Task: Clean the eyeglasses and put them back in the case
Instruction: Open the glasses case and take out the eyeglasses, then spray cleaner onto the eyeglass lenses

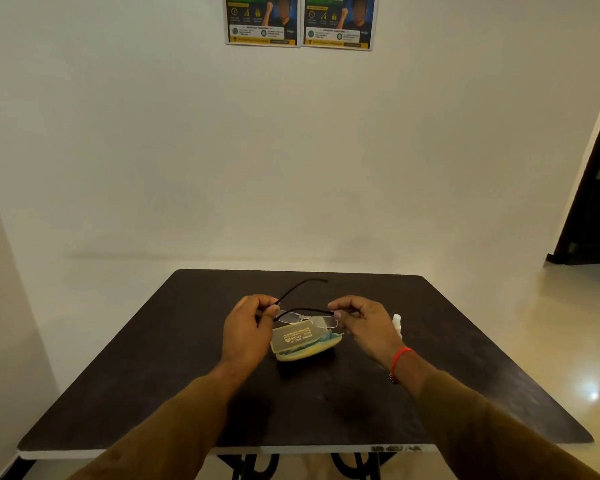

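Above the middle of the dark table (153, 375), the left hand (246, 327) pinches one end of the eyeglasses (305, 317), thumb and fingers closed on the frame where a thin black temple arm swings out and away from the person. The rimless lenses span the gap between the two grips, held clear of the tabletop. Directly beneath them lies the case (300, 342), open, its pale translucent lid toward the person and a blue-and-yellow cloth (321, 344) bunched in its far side. The right hand (364, 323), a red thread at its wrist, pinches the opposite end. Just beyond that hand stands a small white bottle (397, 323), partly hidden.
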